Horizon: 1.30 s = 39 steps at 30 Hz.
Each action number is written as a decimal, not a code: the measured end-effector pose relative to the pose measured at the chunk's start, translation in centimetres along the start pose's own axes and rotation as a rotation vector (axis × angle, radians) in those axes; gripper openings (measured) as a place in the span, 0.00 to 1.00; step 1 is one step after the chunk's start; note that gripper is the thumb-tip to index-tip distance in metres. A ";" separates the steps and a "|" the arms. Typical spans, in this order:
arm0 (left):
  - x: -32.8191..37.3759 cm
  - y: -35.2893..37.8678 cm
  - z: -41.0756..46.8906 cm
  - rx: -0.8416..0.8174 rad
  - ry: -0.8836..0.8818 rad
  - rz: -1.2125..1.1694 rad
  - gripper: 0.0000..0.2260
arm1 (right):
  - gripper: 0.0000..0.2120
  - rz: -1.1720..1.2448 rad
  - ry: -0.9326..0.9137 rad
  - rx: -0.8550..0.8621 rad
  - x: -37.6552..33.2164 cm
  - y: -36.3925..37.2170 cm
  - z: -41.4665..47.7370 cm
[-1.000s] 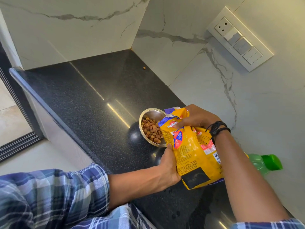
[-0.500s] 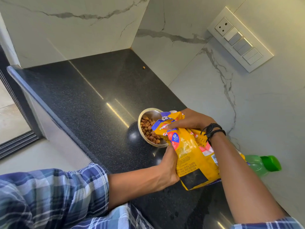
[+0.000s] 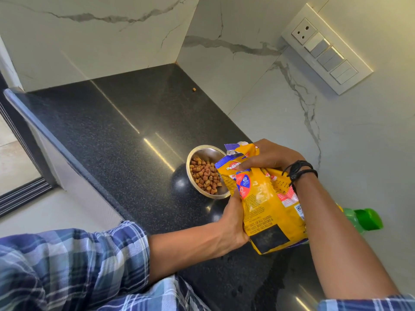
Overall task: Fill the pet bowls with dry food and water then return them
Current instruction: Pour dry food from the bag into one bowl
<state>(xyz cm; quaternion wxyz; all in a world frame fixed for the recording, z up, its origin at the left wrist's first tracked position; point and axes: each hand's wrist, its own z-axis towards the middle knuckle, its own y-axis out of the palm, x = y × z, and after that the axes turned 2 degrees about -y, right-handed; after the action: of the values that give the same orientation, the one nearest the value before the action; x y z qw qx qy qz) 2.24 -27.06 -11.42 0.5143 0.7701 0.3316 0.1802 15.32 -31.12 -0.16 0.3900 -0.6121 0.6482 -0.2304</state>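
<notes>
A steel pet bowl (image 3: pixel 203 153) stands on the black granite counter (image 3: pixel 125 135), holding brown kibble (image 3: pixel 204 175). Just right of it I hold a yellow dry-food bag (image 3: pixel 267 212), its torn top folded near the bowl's right rim. My left hand (image 3: pixel 233 223) grips the bag's lower left side. My right hand (image 3: pixel 267 157) grips the folded top, a black cord bracelet on its wrist. A green-capped bottle (image 3: pixel 366 218) lies behind the bag, mostly hidden by my right arm.
One stray kibble (image 3: pixel 194 89) lies near the back corner of the counter. Marble walls close in the back and right, with a white switch panel (image 3: pixel 325 47) on the right wall. The counter's front edge (image 3: pixel 51 135) drops to a tiled floor at left.
The bag's top has been folded over a little more under my right hand and lifted slightly off the bowl's rim. The bowl and its kibble have not moved.
</notes>
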 end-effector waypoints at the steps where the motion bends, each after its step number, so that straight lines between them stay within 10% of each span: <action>1: 0.0 0.1 -0.1 -0.022 0.005 0.020 0.27 | 0.17 0.005 0.015 -0.023 -0.1 0.1 0.1; 26: -0.7 -0.5 1.2 0.094 -0.009 -0.083 0.27 | 0.19 -0.024 -0.022 0.011 1.1 0.3 0.5; 34: -0.2 0.2 0.1 -0.094 0.065 -0.010 0.28 | 0.17 0.041 -0.007 -0.051 0.0 0.6 0.5; 39: 0.3 -0.3 0.7 -0.061 0.107 0.063 0.42 | 0.16 0.078 0.016 -0.086 -0.6 0.9 0.8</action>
<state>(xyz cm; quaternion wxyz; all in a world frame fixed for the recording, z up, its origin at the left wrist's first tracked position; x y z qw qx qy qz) 2.77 -27.27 -11.97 0.5134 0.7532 0.3286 0.2471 15.37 -30.21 -1.21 0.3667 -0.6006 0.6841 -0.1920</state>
